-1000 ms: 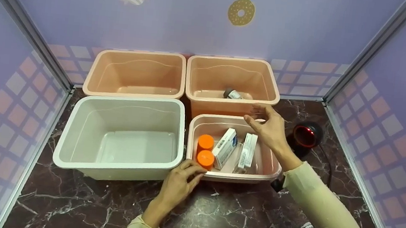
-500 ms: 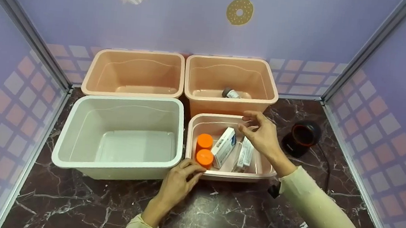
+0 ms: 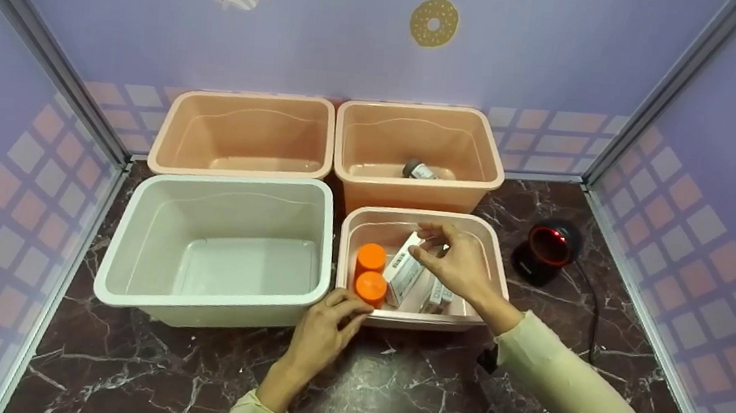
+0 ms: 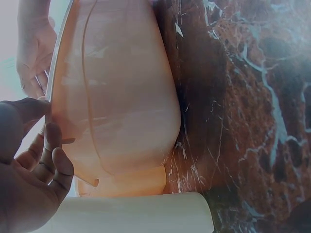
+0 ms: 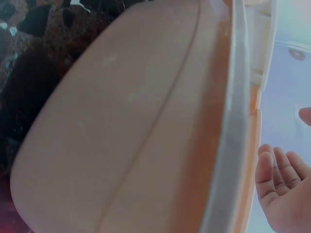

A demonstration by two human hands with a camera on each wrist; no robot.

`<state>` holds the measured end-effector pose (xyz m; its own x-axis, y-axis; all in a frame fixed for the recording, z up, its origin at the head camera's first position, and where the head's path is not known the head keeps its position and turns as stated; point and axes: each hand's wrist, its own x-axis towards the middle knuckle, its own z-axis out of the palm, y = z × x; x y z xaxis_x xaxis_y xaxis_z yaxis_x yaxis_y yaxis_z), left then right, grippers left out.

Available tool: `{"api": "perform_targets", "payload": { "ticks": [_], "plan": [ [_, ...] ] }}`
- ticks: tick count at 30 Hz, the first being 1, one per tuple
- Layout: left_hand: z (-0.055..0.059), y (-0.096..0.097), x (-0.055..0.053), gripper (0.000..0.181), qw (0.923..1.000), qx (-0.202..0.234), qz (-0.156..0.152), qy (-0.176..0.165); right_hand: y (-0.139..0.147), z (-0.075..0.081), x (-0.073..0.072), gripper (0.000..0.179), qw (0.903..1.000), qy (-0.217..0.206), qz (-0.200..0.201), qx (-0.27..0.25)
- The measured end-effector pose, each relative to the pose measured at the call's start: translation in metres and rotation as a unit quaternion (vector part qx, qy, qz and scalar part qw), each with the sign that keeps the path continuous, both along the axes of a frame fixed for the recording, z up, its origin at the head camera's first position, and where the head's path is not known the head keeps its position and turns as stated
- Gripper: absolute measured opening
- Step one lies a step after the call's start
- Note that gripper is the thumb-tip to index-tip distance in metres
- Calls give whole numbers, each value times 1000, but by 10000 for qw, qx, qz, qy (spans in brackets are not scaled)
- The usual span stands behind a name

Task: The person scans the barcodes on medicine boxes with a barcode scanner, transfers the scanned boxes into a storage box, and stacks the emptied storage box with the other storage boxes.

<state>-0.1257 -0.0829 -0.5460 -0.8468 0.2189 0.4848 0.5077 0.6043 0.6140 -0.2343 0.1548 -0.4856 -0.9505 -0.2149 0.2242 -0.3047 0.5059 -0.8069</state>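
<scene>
My left hand (image 3: 323, 325) pinches the front-left rim of the small pink bin (image 3: 428, 319); the left wrist view shows thumb and fingers at either side of that rim (image 4: 48, 87). Inside stand two orange-capped containers (image 3: 370, 286), their bodies mostly hidden. Beside them leans a white box with a barcode (image 3: 399, 278). Farther right, some slim white packs (image 3: 438, 297) are partly covered by my right hand (image 3: 456, 262). That hand hovers above the bin, fingers relaxed and thumb apart, holding nothing. In the right wrist view its fingers (image 5: 279, 174) appear beyond the bin's rim.
A large white bin (image 3: 207, 306) stands to the left. Two peach bins are behind, the left one (image 3: 241, 173) and the right one (image 3: 415, 184), which holds a dark-capped bottle (image 3: 421, 171). At right stands a black scanner-like device (image 3: 544, 252) with a red light and a cable.
My right hand has moved left and toward me, from the bin's back-right rim to above the boxes. The left hand stays at the rim. The device's red light went dim, then bright again.
</scene>
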Motion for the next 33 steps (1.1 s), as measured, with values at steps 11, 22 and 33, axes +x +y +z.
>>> {"api": "perform_targets", "payload": {
  "ticks": [11,22,33],
  "plan": [
    [-2,0,-1,13,10000,-33,7,71,-13,-13,11,44,9992,-184,241,277],
    [-1,0,0,13,10000,-49,30,13,-22,-28,14,50,9940,-591,915,134],
    [0,0,0,14,9999,-67,11,-114,-23,-34,14,48,9804,-873,1689,525]
  ]
}}
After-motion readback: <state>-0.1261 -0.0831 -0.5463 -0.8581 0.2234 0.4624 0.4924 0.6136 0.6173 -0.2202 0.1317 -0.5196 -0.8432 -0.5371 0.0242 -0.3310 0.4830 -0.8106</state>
